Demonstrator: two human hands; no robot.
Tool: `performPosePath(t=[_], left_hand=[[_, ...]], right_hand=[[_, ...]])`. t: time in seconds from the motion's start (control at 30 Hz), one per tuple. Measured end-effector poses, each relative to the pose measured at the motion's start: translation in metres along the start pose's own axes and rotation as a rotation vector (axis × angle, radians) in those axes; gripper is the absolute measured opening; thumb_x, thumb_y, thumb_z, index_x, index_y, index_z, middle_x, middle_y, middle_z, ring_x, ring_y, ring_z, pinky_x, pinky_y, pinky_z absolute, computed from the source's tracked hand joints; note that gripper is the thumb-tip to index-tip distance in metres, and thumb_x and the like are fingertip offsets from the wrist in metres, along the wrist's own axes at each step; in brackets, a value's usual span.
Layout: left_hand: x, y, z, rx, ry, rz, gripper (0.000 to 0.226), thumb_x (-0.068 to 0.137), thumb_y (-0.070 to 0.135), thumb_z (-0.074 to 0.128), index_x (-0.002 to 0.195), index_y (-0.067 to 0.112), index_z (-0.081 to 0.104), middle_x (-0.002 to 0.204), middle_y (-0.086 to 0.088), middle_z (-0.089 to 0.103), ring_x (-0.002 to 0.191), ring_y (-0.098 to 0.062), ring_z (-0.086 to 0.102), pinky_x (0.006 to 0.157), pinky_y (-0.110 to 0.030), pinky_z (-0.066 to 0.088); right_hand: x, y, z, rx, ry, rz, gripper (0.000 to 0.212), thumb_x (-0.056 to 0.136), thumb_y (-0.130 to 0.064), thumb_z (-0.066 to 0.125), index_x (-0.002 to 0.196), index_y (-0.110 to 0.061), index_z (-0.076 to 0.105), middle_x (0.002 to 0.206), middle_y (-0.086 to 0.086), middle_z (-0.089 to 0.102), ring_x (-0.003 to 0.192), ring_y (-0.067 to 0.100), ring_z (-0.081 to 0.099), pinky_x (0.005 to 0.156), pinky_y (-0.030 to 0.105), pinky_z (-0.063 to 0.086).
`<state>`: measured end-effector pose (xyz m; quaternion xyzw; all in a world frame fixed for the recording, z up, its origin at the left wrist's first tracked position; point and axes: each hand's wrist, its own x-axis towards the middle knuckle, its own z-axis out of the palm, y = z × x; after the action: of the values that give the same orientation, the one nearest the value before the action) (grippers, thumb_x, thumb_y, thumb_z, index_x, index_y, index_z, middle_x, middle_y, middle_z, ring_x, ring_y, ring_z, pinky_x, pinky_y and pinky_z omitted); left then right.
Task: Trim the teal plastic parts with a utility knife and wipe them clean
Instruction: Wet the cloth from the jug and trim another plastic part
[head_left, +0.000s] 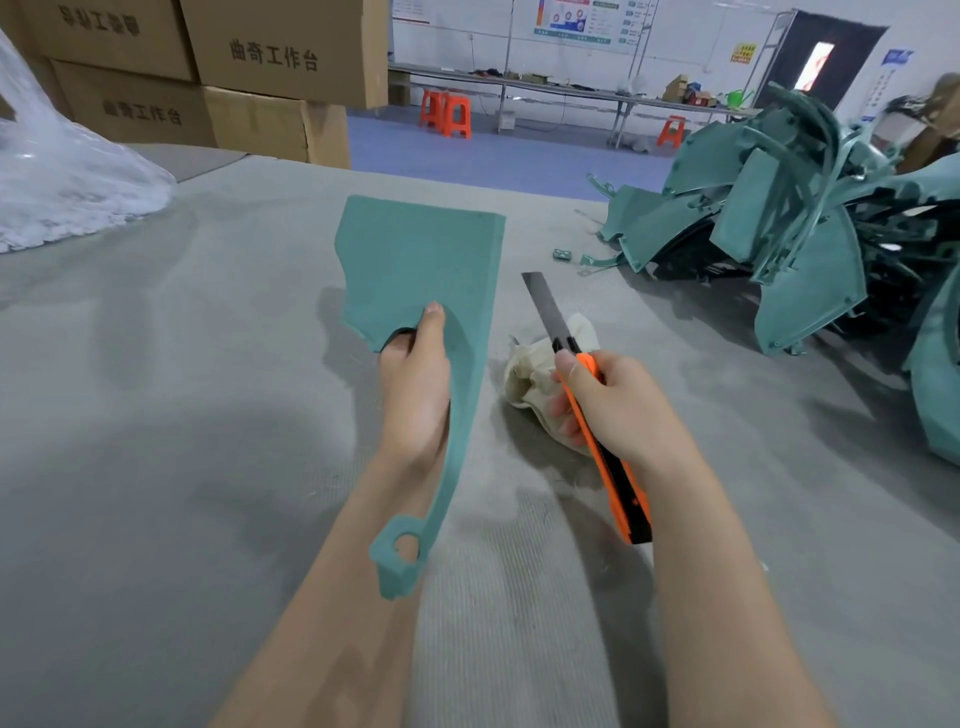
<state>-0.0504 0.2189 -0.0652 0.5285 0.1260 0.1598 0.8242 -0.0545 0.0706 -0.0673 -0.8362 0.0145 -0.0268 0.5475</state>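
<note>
– Teal plastic part (421, 254), held up off the grey felt desk (182, 415), ringed tail end nearest us. Left grip (415, 395)?
– Clenched around the part's narrow neck, thumb flat on its face. Right grip (618, 410) is grasping the orange utility knife (621, 483), blade extended and pointing away, just right of the part, apart from it.
– Beneath the knife we log a crumpled cream cloth (527, 374) on the desk. We cannot tell whether the fingers touch it.
– Farther right, a small teal offcut (562, 254), then a heaped pile of teal parts (789, 228).
– Far left, a clear plastic bag (62, 192), with cardboard boxes (280, 57) behind it. Orange stools (452, 117) stand beyond the desk.
</note>
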Motion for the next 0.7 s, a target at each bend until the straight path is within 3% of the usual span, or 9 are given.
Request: performPosePath(t=[0.17,0.3,0.43,0.53,0.6,0.7], left_hand=[[-0.0014,0.0001,-0.0003,-0.023,-0.009,-0.009,0.014,0.099,0.023,0.049,0.092,0.023,0.060,0.091,0.014,0.066,0.080,0.000,0.063,0.068,-0.015,0.047],[-0.0007,0.0005,-0.0003,-0.019,0.011,-0.015,0.013,0.099,0.023,0.049,0.093,0.023,0.060,0.091,0.014,0.065,0.079,0.001,0.062,0.064,-0.010,0.047],[0.0005,-0.0003,0.0001,-0.025,0.025,-0.006,0.010,0.099,0.023,0.049,0.103,0.020,0.058,0.097,0.013,0.064,0.088,-0.003,0.061,0.073,-0.015,0.046],[0.0010,-0.0011,-0.0002,-0.024,0.030,-0.003,0.010,0.099,0.022,0.049,0.101,0.020,0.059,0.095,0.014,0.064,0.087,-0.003,0.061,0.072,-0.015,0.046],[0.0008,-0.0009,-0.0009,-0.017,0.025,-0.013,0.013,0.099,0.023,0.049,0.091,0.023,0.059,0.091,0.014,0.064,0.081,-0.001,0.062,0.064,-0.011,0.046],[0.0009,-0.0014,-0.0013,-0.023,0.028,-0.019,0.016,0.099,0.023,0.049,0.087,0.024,0.059,0.088,0.015,0.065,0.076,0.002,0.061,0.057,-0.007,0.046]], right_hand=[[-0.0018,-0.0024,-0.0007,0.012,0.011,-0.005,0.046,0.098,-0.049,0.046,0.071,-0.012,0.050,0.045,0.001,0.051,0.040,0.014,0.049,0.046,0.025,0.041],[-0.0019,0.0009,0.0003,-0.058,0.001,-0.052,0.039,0.087,-0.042,0.065,0.068,-0.012,0.050,0.049,0.004,0.048,0.042,0.019,0.048,0.048,0.029,0.043],[-0.0020,0.0032,-0.0007,-0.200,0.000,-0.083,0.046,0.075,-0.043,0.078,0.068,-0.016,0.041,0.055,-0.001,0.046,0.050,0.015,0.049,0.050,0.027,0.045],[-0.0006,0.0034,0.0001,-0.190,0.034,-0.099,0.050,0.078,-0.057,0.068,0.064,-0.018,0.041,0.051,-0.005,0.044,0.054,0.018,0.048,0.059,0.034,0.044],[0.0013,0.0024,0.0019,-0.153,0.079,-0.066,0.056,0.086,-0.069,0.048,0.063,-0.018,0.045,0.053,-0.004,0.050,0.059,0.022,0.053,0.067,0.039,0.048],[0.0033,0.0025,0.0030,-0.130,0.093,-0.029,0.061,0.097,-0.062,0.028,0.060,-0.018,0.047,0.055,0.005,0.056,0.057,0.025,0.055,0.071,0.044,0.050]])
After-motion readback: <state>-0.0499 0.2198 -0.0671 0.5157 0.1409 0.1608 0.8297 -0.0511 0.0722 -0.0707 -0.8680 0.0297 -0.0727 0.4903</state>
